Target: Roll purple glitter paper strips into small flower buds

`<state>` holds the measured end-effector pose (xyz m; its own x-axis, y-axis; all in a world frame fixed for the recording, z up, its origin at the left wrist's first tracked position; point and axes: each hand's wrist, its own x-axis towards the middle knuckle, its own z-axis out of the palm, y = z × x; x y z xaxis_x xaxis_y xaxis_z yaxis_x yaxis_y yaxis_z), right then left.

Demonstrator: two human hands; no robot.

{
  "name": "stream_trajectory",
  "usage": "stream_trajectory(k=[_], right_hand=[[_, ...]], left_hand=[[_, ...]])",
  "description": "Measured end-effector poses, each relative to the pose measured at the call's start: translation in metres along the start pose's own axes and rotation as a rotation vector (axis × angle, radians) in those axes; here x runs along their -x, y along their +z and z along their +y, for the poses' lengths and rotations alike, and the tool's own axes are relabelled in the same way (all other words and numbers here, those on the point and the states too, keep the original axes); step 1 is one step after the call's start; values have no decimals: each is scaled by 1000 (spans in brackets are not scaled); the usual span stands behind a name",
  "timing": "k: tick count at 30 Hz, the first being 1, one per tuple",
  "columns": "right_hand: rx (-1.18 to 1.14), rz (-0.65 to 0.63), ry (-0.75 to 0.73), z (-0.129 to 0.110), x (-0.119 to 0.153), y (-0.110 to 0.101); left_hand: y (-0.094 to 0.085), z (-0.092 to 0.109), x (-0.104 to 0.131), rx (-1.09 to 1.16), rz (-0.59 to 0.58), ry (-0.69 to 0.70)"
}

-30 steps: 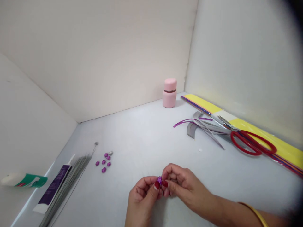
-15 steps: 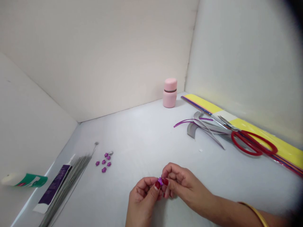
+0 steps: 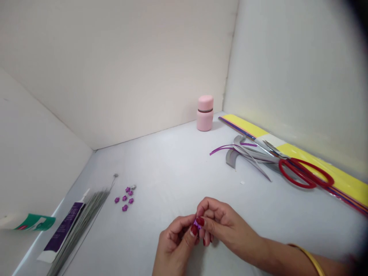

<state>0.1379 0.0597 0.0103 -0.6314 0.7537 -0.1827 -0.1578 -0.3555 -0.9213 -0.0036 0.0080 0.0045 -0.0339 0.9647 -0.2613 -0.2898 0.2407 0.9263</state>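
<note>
Between the fingertips of both hands sits a small purple folded paper star [image 3: 197,225], partly hidden by the thumbs. My left hand [image 3: 176,239] pinches it from the left with thumb and forefinger. From the right, my right hand [image 3: 220,222] grips its other edge, thumb pressed near the forefinger. To the left on the table lie several purple paper stars [image 3: 124,198] in a loose group, with a silver star [image 3: 133,187] beside them. Another silver star [image 3: 115,175] is on the end of a thin wire.
At left lie a bundle of grey wires [image 3: 83,226], a purple-and-white glue tube [image 3: 64,228] and a green-and-white bottle [image 3: 36,222]. A pink flask [image 3: 205,114] stands at the back. Red-handled scissors [image 3: 306,172], paper strips [image 3: 244,151] and yellow sheets [image 3: 290,149] lie right.
My fingers have shifted slightly around the purple star, the left thumb a little lower and to the right. The whole view has moved slightly; the table items keep their places.
</note>
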Motion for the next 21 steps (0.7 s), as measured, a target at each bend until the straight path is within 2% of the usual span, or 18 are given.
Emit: stream_trajectory(k=[4,7,11,21], right_hand=[[-44,-24,-10,0,-1,-1],[-83,-34,-7,0,-2,-1],[-110,-36,-14,0,-1,0],[-229,-23,42,-1,-2,0]], left_hand=[[-2,-4,-1,21,-36,-23],[-1,-5,0,19,-40,41],[3,-2,3,4,15,134],[6,-1,0,282,5,-33]])
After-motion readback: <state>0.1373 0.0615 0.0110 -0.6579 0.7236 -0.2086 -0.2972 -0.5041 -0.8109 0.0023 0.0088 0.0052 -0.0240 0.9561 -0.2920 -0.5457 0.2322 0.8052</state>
